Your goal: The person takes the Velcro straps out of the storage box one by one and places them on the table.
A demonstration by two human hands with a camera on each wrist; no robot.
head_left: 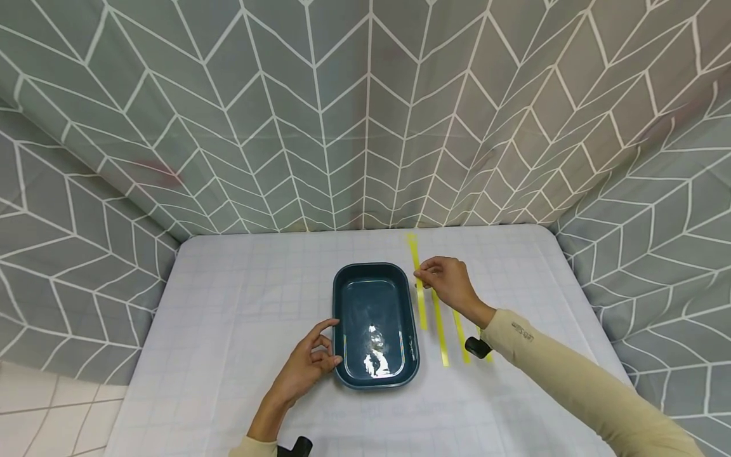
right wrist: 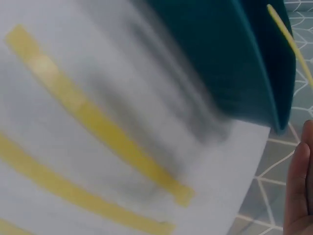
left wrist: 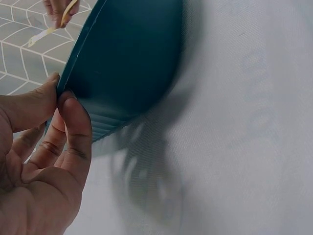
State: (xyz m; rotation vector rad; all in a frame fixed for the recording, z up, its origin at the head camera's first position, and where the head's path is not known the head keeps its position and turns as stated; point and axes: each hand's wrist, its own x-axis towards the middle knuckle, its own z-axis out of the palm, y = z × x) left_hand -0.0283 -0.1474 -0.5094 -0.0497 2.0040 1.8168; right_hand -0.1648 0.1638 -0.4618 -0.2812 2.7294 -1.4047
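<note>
A dark teal rectangular dish [head_left: 374, 304] with rounded corners stands on the white-covered table. At its left rim is my left hand [head_left: 305, 368]; in the left wrist view its thumb and fingers pinch the rim [left wrist: 73, 63]. Beyond the dish's right side, my right hand [head_left: 450, 282] pinches a long thin yellow strip [head_left: 422, 308] partway along its length, held up beside the dish. The right wrist view catches only part of that hand [right wrist: 299, 181] and the held strip [right wrist: 292, 41]. Nothing lies inside the dish except bright reflections.
More yellow strips [head_left: 440, 336] lie roughly parallel on the cloth [head_left: 257, 304], right of the dish and partly under the right forearm. A grey curtain [head_left: 365, 127] with a white zigzag pattern surrounds the table. White floor tiles [head_left: 57, 406] show at lower left.
</note>
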